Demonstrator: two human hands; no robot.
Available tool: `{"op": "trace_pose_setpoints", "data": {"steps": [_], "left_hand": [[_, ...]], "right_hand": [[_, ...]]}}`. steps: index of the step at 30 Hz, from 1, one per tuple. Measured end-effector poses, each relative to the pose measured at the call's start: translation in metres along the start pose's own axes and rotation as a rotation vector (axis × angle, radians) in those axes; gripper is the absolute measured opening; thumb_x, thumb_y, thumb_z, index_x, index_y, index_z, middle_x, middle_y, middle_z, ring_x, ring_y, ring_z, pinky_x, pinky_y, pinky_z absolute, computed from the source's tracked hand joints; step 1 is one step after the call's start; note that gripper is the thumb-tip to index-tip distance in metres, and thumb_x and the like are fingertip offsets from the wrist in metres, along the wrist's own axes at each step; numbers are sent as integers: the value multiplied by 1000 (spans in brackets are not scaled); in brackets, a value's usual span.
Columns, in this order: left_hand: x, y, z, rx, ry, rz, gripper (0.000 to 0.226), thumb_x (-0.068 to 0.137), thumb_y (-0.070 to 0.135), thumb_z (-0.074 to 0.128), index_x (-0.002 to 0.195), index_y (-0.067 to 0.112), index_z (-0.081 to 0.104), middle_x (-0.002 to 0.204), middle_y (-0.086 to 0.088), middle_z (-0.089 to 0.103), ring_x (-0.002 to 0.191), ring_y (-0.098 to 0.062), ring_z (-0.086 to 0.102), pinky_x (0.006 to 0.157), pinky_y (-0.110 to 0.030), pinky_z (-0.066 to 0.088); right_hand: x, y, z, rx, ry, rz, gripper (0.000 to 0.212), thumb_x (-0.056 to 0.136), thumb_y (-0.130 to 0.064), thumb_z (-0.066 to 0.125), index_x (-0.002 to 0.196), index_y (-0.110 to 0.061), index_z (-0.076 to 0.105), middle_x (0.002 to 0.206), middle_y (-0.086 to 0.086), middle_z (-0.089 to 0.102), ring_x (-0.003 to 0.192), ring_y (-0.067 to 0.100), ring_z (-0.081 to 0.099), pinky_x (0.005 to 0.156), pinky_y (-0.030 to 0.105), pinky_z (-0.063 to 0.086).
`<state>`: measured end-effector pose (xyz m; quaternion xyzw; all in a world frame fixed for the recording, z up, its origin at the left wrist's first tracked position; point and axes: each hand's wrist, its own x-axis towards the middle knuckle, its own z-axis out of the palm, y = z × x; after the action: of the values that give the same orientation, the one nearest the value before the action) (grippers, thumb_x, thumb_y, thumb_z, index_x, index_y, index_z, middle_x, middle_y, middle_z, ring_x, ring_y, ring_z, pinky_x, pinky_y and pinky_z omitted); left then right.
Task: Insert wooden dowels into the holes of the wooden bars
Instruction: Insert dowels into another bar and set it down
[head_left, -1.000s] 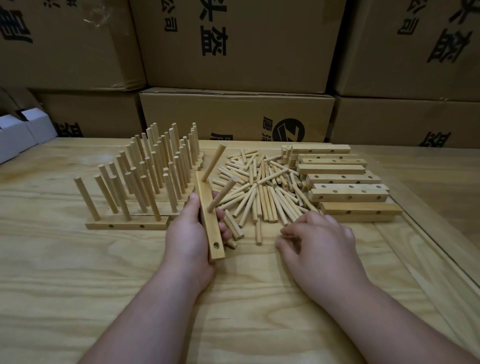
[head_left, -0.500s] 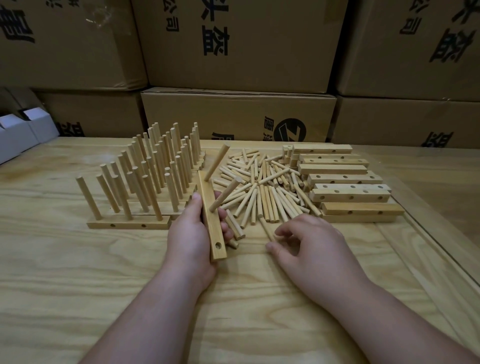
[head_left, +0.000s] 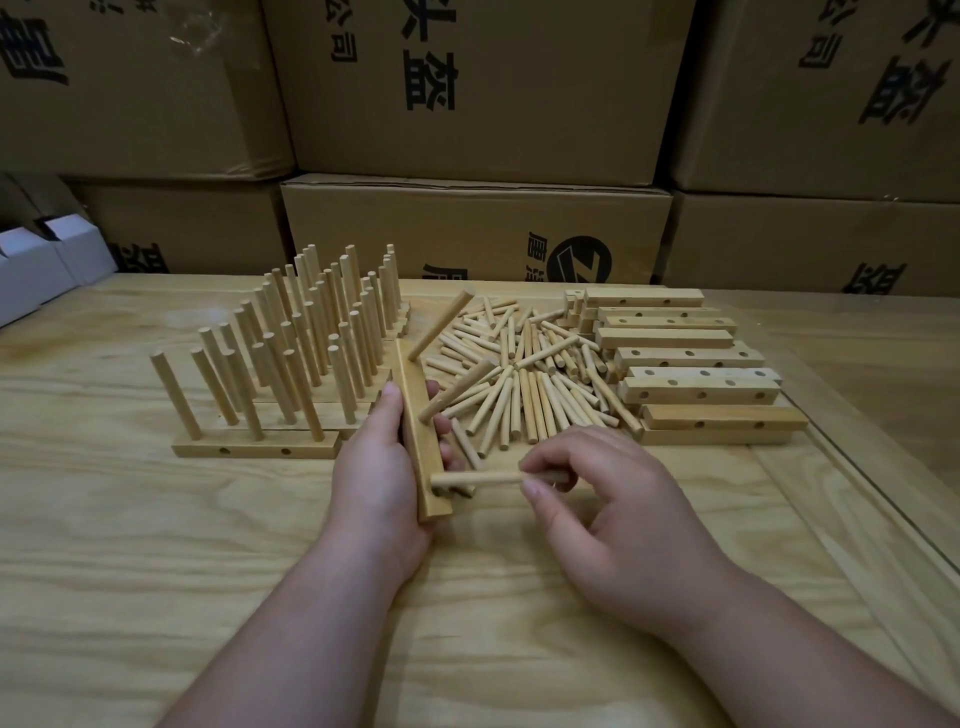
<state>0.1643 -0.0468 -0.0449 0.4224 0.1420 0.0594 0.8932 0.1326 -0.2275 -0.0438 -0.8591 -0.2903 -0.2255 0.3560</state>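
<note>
Since a moment ago, right hand (head_left: 618, 514) has lifted a dowel (head_left: 488, 477) off the pile and brought it to the bar's nearest hole; tip at the hole. Thumb and forefinger pinch the dowel's right end. Left hand (head_left: 376, 467) grips the wooden bar (head_left: 418, 431) on edge, fingers curled round it; two dowels already slant out of it. Beyond: loose dowel pile (head_left: 524, 379) on the tabletop (head_left: 156, 545), filled bars (head_left: 291, 364) left, empty bars (head_left: 691, 364) right, cardboard boxes (head_left: 467, 93) behind.

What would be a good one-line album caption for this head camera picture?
Left hand holds a wooden bar while the right hand lines a dowel up with its nearest hole.
</note>
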Motion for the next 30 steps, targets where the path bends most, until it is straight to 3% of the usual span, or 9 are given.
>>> {"op": "trace_pose_setpoints", "data": {"steps": [3,13,22,30], "left_hand": [[1,0,-1,-30,-12,-14,39,102,44,50,96,16,76,62,-1,58,46,-11,49,43,-25,44],[4,-4,-4,48,-36,63,38,100,46,54,105,16,75,63,1,58,48,-11,50,47,-28,46],[4,-6,-6,92,-49,92,40,98,48,56,110,15,75,65,1,59,50,-11,52,47,-28,47],[1,-4,-2,49,-6,51,39,103,45,50,103,16,77,65,-1,62,49,-12,53,46,-27,49]], "right_hand": [[0,3,1,27,-3,-31,10,85,-18,69,94,-19,71,87,-16,63,88,5,59,81,31,49],[0,5,0,75,-15,-56,9,88,-19,68,96,-18,73,87,-14,63,87,5,60,78,24,48],[1,4,0,61,-63,38,26,91,-47,57,93,-29,76,83,-22,68,86,-2,63,76,16,48],[-2,7,-2,306,-1,196,49,87,-78,44,109,-39,64,80,-9,64,71,13,61,61,29,50]]}}
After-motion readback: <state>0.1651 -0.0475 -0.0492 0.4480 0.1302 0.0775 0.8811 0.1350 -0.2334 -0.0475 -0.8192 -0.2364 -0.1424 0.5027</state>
